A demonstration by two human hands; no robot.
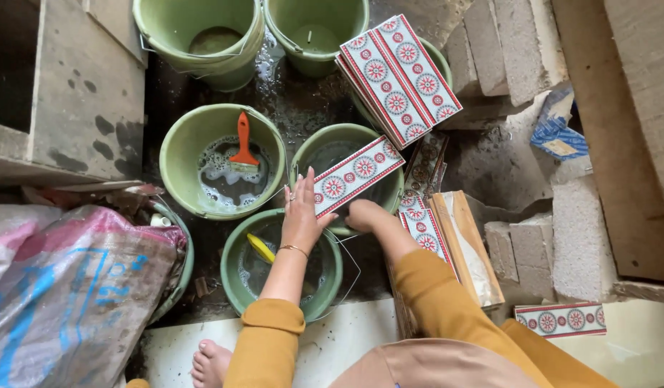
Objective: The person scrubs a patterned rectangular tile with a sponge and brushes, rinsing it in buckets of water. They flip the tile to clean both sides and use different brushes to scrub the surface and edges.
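My left hand (302, 210) grips the near end of a long patterned tile (359, 174), white with red and teal rosettes, held slanted over a green bucket (346, 134). My right hand (364, 215) is curled into a fist against the tile's lower edge at the bucket's rim; I cannot see what it holds. Below my left wrist is another green bucket (235, 284) with water and a yellow object (261, 248) in it.
A stack of matching tiles (398, 77) rests on a bucket behind. More tiles (424, 228) stand beside an open carton (465, 248). A bucket of soapy water (179, 149) holds an orange-handled brush (243, 144). Concrete blocks (554, 248) sit right, a plastic sack (73, 287) left, my bare foot (211, 363) below.
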